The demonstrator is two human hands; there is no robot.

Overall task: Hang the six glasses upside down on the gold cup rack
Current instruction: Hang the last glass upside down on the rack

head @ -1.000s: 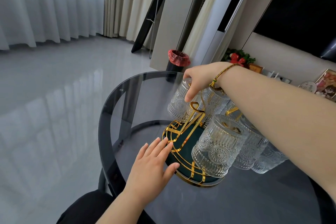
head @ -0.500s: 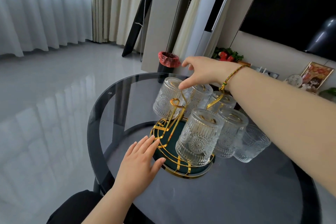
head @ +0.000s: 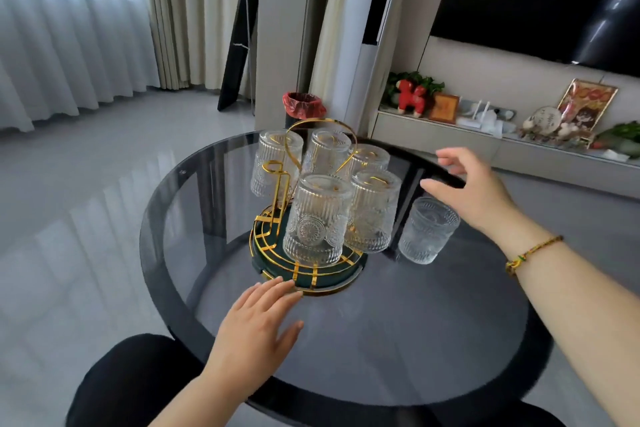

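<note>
The gold cup rack [head: 277, 236] with a dark green round base stands in the middle of the round glass table [head: 381, 340]. Several ribbed clear glasses [head: 317, 218] hang upside down on its arms; one bare gold arm [head: 275, 170] shows at the left. One more glass [head: 427, 230] stands upright on the table, right of the rack. My left hand [head: 258, 319] lies flat on the table, fingertips touching the rack's front rim. My right hand [head: 471, 187] hovers with spread fingers just above and behind the upright glass, holding nothing.
A black bin with a red liner [head: 303, 106] stands on the floor behind the table. A low shelf [head: 485, 135] with ornaments and frames runs along the right wall. My dark-clothed knee [head: 135, 385] is under the table's near edge.
My right hand left the rack's top and moved right, over the upright glass. My left hand stayed at the rack's front rim. The camera pulled back and up.
</note>
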